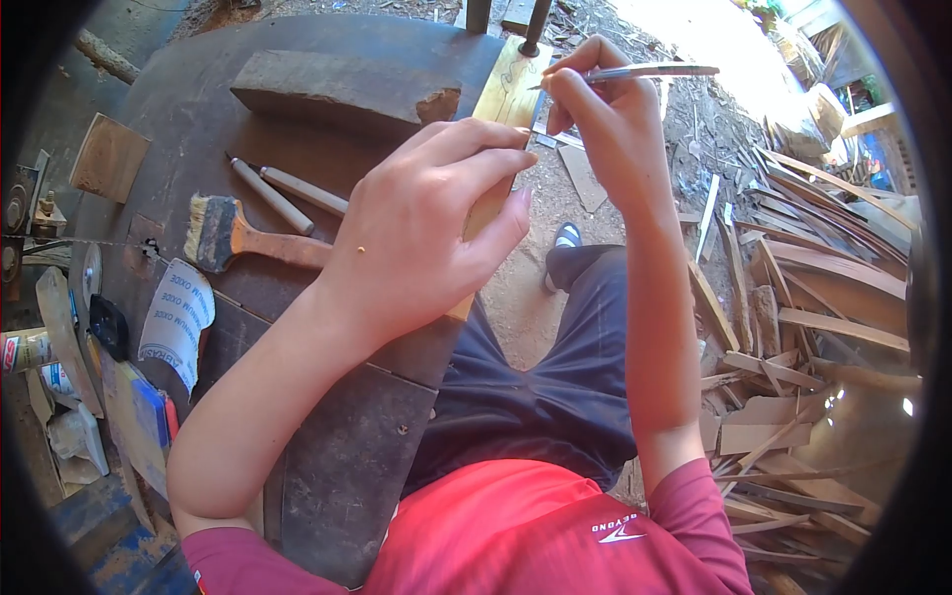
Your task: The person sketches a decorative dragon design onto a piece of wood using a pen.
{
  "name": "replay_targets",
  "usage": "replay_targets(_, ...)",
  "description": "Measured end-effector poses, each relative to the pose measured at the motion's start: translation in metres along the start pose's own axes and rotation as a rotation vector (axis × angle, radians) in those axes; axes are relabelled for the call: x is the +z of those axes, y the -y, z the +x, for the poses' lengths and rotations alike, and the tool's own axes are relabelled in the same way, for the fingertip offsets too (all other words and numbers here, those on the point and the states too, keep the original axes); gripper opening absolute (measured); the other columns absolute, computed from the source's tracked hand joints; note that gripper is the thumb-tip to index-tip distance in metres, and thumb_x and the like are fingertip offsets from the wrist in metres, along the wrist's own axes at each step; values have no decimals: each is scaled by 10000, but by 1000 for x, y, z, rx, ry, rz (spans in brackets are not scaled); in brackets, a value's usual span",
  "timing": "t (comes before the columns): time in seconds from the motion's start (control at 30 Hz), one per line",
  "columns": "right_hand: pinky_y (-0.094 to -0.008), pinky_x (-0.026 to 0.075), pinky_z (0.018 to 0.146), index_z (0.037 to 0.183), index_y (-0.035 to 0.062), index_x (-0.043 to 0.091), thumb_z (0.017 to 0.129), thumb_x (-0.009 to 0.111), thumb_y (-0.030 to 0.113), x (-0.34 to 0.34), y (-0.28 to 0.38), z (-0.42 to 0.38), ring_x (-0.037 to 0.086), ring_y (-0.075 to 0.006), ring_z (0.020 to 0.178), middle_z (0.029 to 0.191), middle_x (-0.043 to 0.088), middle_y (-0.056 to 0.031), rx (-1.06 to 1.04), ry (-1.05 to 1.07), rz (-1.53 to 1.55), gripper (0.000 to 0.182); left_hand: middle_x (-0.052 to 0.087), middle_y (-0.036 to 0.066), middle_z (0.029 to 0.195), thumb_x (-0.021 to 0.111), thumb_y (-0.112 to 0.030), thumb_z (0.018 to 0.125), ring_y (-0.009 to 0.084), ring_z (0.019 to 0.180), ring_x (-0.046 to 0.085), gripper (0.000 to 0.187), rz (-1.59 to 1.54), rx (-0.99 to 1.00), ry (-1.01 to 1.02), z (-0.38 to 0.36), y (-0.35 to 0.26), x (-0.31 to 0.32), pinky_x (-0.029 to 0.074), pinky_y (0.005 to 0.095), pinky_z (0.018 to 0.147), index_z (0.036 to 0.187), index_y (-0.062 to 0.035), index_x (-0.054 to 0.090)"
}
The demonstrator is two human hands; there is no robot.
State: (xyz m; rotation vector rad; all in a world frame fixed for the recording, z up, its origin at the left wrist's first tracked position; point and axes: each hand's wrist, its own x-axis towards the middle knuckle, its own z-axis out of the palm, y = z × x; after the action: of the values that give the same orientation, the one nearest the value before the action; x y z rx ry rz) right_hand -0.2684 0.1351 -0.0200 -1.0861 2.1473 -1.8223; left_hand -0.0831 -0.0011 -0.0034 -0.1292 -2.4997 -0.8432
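Observation:
My right hand (605, 99) pinches a slim pen (674, 70), its tip at the edge of a pale wooden strip (508, 94). Curved pen or pencil marks show on the strip's far end, where a dark metal rod stands on it. My left hand (431, 203) lies across the strip, fingers stretched toward its right edge and thumb apart; it covers the middle part. Left of that hand are a wide paintbrush (268, 241) and two pencil-like sticks (288, 198). A thick dark wood block (337, 89) lies beyond them.
The dark workbench (347, 476) also carries a torn sheet of abrasive paper (177, 322), a small wood square (109, 159) and a black object (108, 327). Wood offcuts (793, 327) pile up on the ground at the right. My legs are beside the bench edge.

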Motion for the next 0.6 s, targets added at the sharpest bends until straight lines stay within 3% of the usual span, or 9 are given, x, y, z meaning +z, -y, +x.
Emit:
replay_targets(0.07, -306, 529, 649, 945, -41, 744, 966, 736, 205, 3, 1, -5, 720, -122, 700, 766, 737, -79, 25, -19, 56, 246, 779, 139, 1316, 736, -108, 1019, 332, 1224, 746, 260, -2, -3, 5, 0, 0, 0, 578, 434, 1083, 1247, -5, 806)
replay_targets(0.5, -306, 563, 666, 999, -44, 744, 971, 751, 227, 7, -6, -2, 753, -143, 722, 790, 765, -101, -8, 22, 47, 272, 781, 137, 1312, 744, -121, 1024, 337, 1217, 748, 261, -9, -5, 5, -1, 0, 0, 579, 434, 1079, 1252, -10, 809)
replay_targets(0.6, -256, 593, 756, 1011, 19, 692, 1011, 726, 115, 4, 1, -2, 712, -84, 760, 844, 701, -23, 34, 55, 2, 102, 779, 137, 1314, 746, -122, 1023, 337, 1216, 748, 264, -10, -4, 4, -1, 0, 0, 579, 433, 1079, 1253, -10, 808)
